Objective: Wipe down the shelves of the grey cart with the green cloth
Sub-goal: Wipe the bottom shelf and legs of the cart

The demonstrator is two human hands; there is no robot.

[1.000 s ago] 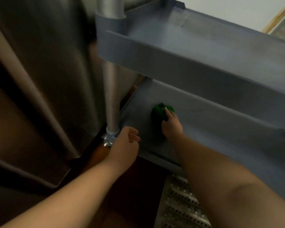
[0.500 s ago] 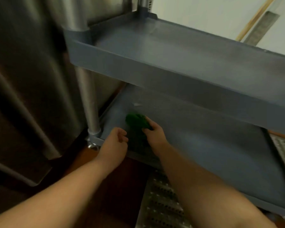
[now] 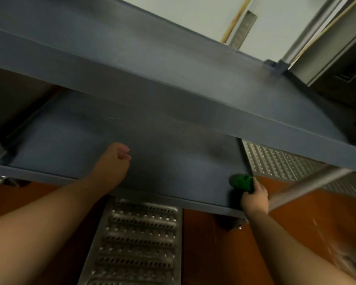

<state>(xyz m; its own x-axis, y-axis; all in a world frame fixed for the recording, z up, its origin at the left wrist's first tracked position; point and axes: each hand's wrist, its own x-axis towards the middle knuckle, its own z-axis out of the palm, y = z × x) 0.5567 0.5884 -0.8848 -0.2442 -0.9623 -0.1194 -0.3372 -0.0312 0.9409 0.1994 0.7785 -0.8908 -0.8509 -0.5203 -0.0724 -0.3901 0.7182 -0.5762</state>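
The grey cart shows two shelves: an upper shelf (image 3: 173, 64) crossing the view and a bottom shelf (image 3: 74, 138) below it. My right hand (image 3: 254, 198) grips the bunched green cloth (image 3: 241, 182) and presses it on the bottom shelf's front right corner. My left hand (image 3: 113, 161) rests on the bottom shelf near its front edge, fingers curled in a loose fist, holding nothing. The back of the bottom shelf is hidden under the upper shelf.
A perforated metal floor drain grate (image 3: 136, 241) lies in the orange-brown floor below the cart's front edge, and another grate (image 3: 280, 161) runs to the right. A metal cart post (image 3: 308, 184) slants past my right hand. A stainless appliance (image 3: 337, 64) stands at the upper right.
My right hand has swept the green cloth from the left end of the bottom shelf across to its right front corner. My view has swung right with it; my left hand left the corner post.
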